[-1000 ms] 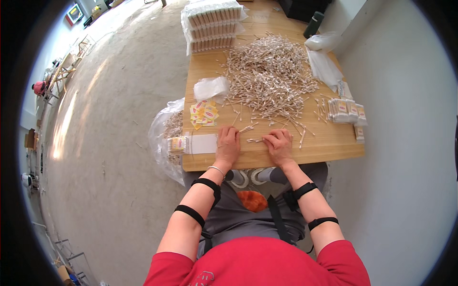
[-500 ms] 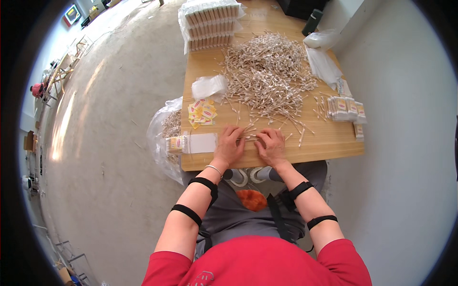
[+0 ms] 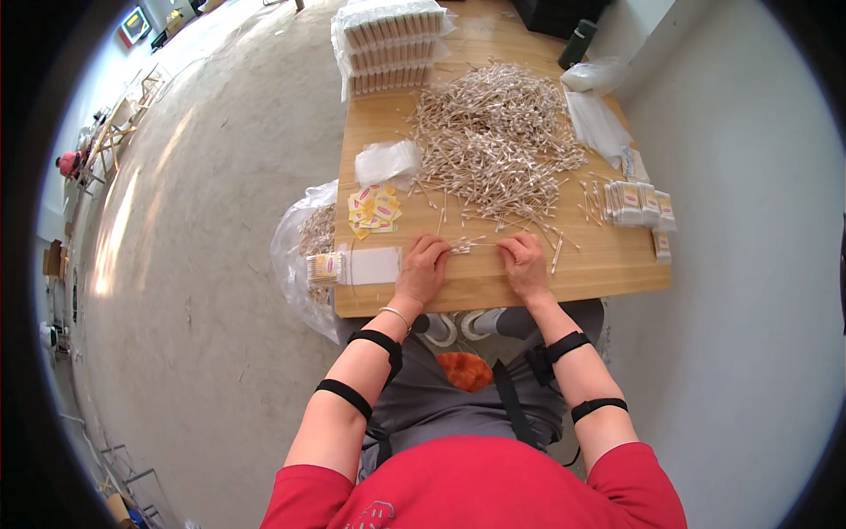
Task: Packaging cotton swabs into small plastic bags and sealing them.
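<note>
Near the table's front edge, my left hand (image 3: 424,266) is closed on a few cotton swabs (image 3: 462,245), whose white tips stick out to the right of its fingers. To its right, my right hand (image 3: 526,266) is pinched, and a thin swab stick reaches its fingertips from the left. Just beyond both hands lies a big loose heap of cotton swabs (image 3: 498,141). Left of my left hand is a white card-like rectangle (image 3: 374,265), beside a clear packet of swabs with a yellow label (image 3: 326,267).
Yellow-and-white labels (image 3: 374,210) and clear plastic bags (image 3: 388,161) lie at the left. Filled swab packets (image 3: 636,203) stand at the right edge. Stacked swab bundles (image 3: 392,48) and a dark green bottle (image 3: 577,44) are at the back. A plastic sack of swabs (image 3: 304,229) hangs beside the table.
My right hand has shifted right, away from my left hand, and its fingers have drawn together. Swabs now show in the wider gap; my left hand has barely moved.
</note>
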Available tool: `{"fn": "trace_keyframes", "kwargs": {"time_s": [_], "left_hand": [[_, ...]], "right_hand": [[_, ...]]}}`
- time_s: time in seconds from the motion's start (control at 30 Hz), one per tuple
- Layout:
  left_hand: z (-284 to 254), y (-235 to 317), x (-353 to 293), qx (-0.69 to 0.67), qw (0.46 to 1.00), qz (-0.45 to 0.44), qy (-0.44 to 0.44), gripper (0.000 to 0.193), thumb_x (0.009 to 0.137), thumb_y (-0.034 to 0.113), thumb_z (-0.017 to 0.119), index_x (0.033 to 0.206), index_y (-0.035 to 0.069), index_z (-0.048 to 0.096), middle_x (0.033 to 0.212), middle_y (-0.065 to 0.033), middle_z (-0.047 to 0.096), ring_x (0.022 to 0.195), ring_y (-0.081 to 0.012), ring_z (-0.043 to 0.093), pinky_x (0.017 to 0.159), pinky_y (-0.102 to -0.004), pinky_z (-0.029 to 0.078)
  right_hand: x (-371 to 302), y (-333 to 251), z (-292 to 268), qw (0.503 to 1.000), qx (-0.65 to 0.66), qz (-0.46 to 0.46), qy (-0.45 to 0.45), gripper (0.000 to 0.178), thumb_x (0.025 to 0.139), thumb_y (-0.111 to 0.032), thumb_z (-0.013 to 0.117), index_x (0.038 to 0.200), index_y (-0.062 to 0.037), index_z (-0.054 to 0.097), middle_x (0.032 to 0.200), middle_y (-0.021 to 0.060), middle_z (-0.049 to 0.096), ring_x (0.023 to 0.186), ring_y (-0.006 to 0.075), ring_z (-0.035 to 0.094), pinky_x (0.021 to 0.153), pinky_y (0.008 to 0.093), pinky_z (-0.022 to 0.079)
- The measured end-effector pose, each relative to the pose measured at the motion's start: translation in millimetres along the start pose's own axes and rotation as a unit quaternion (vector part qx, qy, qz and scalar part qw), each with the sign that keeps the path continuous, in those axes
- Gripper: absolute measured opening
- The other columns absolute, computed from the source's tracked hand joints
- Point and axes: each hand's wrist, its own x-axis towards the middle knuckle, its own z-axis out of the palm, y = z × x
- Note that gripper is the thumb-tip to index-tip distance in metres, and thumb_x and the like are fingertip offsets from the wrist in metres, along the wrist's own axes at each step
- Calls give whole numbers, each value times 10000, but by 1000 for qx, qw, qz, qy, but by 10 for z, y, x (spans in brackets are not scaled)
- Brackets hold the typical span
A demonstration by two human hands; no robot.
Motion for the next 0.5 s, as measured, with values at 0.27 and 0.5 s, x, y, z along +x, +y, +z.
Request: {"fn": "trace_keyframes", "kwargs": {"time_s": [0.27, 0.5], "left_hand": [[14, 25, 18, 0, 1000, 18, 10, 60, 771, 20, 645, 828, 36, 646, 883, -94, 626, 921, -312, 574, 908, -403, 446], [-6, 37, 8, 17, 1000, -7, -9, 151, 773, 22, 632, 924, 22, 636, 930, -128, 611, 948, -342, 554, 927, -439, 422]], "right_hand": [[142, -71, 262, 997, -64, -35, -14, 63, 797, -121, 628, 851, -102, 655, 942, 47, 589, 942, 261, 534, 788, 365, 467], [5, 95, 95, 995, -100, 22, 7, 80, 794, -77, 625, 871, -78, 602, 916, 81, 554, 915, 287, 513, 807, 379, 447]]}}
